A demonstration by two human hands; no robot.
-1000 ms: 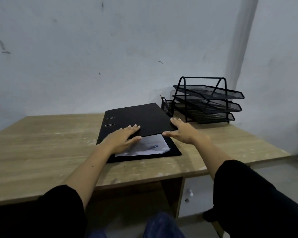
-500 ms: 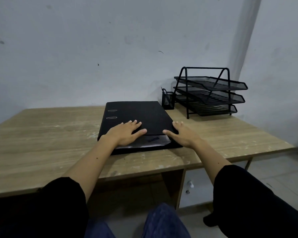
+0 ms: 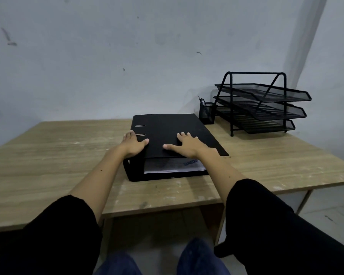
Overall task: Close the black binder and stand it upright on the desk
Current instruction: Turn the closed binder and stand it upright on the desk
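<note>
Binder (image 3: pixel 167 133) lies flat near the middle of the desk (image 3: pixel 58 155), spine to my left, its black cover down over a stack of white papers (image 3: pixel 173 165) that show at the near open edge. I see my left hand (image 3: pixel 132 144) at the spine side: the thumb rests on top of the cover, while the fingers curl around the spine edge, and from this angle I can't quite tell how far they wrap. My right hand (image 3: pixel 187 145) lies palm-down on the cover, fingers spread a little and flat, thumb stretched toward the left; it grips nothing. The cover sits slightly askew of the base, its right near corner jutting past the lower board. Just beyond the binder's far right corner stands a mesh pen cup (image 3: pixel 207 113), and beside that a three-tier black wire tray (image 3: pixel 262 104) against the wall.
</note>
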